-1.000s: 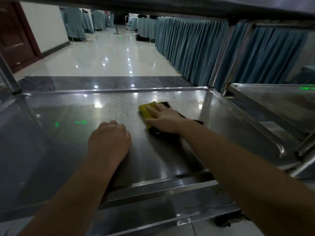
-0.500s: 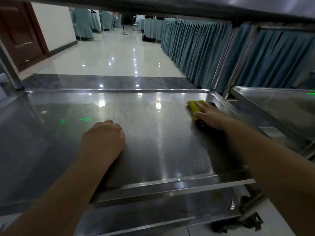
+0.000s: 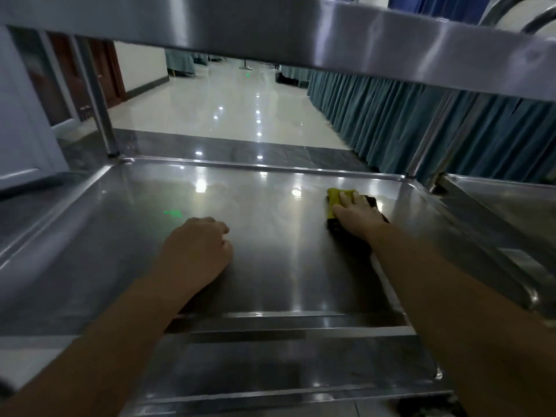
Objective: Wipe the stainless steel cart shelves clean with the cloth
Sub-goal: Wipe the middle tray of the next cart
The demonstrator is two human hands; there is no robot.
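Note:
The middle shelf of the stainless steel cart [image 3: 126, 212] fills the head view, shiny with a raised rim. A yellow and black cloth [image 3: 334, 197] lies on the shelf's right side, a little in from the right rim. My right hand [image 3: 356, 216] presses flat on the cloth with straight fingers. My left hand [image 3: 197, 254] rests on the shelf near its middle, fingers curled under into a loose fist, holding nothing. The underside of the cart's upper shelf [image 3: 331, 40] spans the top of the view.
A second steel cart [image 3: 505, 203] stands close on the right. Teal skirted tables [image 3: 421, 130] line the right side of a glossy tiled floor [image 3: 234, 115]. A dark door [image 3: 102, 76] and a cart post [image 3: 100, 115] are at the left. A lower shelf [image 3: 285, 362] shows below.
My right hand swept the cloth from the shelf's middle to the right rim, then drew back slightly left. My left hand stayed in place. The head camera tilted and moved.

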